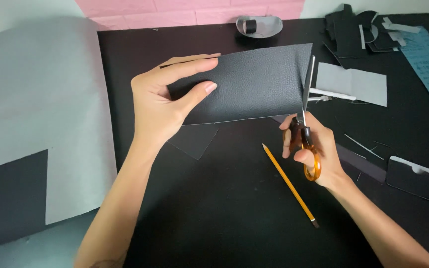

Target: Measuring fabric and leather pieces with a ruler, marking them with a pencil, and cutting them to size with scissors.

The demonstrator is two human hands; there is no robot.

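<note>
Hands: leather sheet (254,84) between, scissors (306,124) right.

Landmark: pencil (290,184). Bare black table (214,218) left of and below pencil, open passage. Above pencil: black leather sheet (249,84) held up, scissors (306,129) blocking. Right of pencil: thin offcuts, dark scrap (413,181). Far left: grey sheet (40,99).
</note>
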